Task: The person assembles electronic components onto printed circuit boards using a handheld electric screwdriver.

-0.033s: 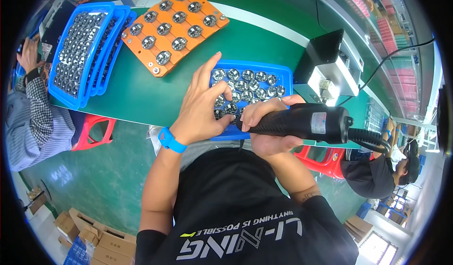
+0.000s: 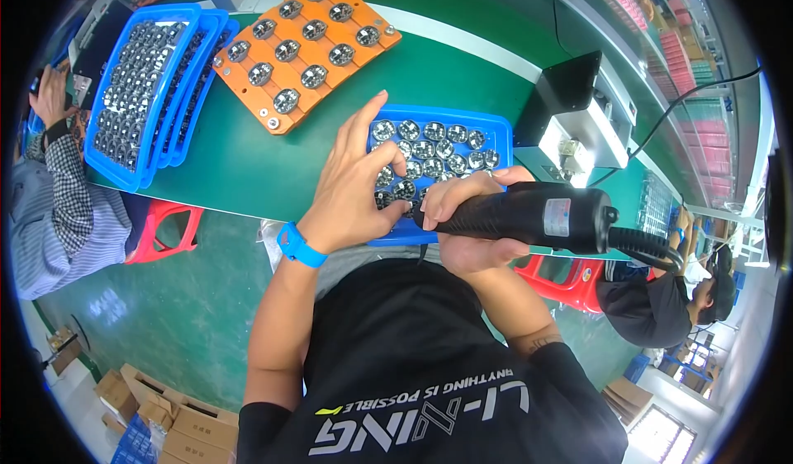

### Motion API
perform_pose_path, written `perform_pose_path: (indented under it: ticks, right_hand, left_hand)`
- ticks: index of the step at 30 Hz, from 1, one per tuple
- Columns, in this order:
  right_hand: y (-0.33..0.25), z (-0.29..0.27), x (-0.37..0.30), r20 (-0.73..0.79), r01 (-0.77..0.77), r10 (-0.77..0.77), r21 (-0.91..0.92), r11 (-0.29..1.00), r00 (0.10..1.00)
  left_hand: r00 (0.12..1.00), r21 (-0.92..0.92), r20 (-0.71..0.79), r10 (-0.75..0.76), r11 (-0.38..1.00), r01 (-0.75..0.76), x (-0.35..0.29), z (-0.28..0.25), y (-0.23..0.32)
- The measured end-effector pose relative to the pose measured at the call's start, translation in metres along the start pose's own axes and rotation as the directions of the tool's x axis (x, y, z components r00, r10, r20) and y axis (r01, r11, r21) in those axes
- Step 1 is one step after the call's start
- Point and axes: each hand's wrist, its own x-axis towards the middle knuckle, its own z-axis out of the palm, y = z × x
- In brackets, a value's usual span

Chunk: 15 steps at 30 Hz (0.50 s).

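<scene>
A black electric screwdriver (image 2: 520, 216) lies level in my right hand (image 2: 471, 216), whose fingers and thumb wrap round its front part. Its tip, pointing left, is hidden by my hands. My left hand (image 2: 351, 187), with a blue band at the wrist, reaches over the left side of a blue tray (image 2: 487, 120). Its thumb and a curled finger are apart, with the thumb tip close to the screwdriver's front; other fingers stretch away from me. Several round silver-and-black parts (image 2: 434, 131) lie in the tray, some of them behind my hands.
An orange fixture plate (image 2: 273, 44) holds rows of similar round parts. Stacked blue trays (image 2: 142, 179) stand at the left, near a co-worker's hand (image 2: 51, 97). Right of my tray is a white device (image 2: 588, 130) with a black panel. Red stools (image 2: 570, 286) flank the green table.
</scene>
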Motion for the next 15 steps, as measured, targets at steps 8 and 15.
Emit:
perform_pose_path:
  ticks: [8, 15]
  right_hand:
    - [0.003, 0.003, -0.002, 0.057, 0.031, -0.03, -0.001, 1.0, 0.998]
    - [0.011, -0.001, -0.001, 0.186, -0.078, 0.069, 0.042, 0.996, 0.98]
  left_hand:
    - [1.0, 0.01, -0.011, 0.006, 1.0, -0.006, 0.0, 0.002, -0.001]
    - [1.0, 0.012, -0.022, 0.012, 1.0, -0.012, 0.003, 0.002, 0.003]
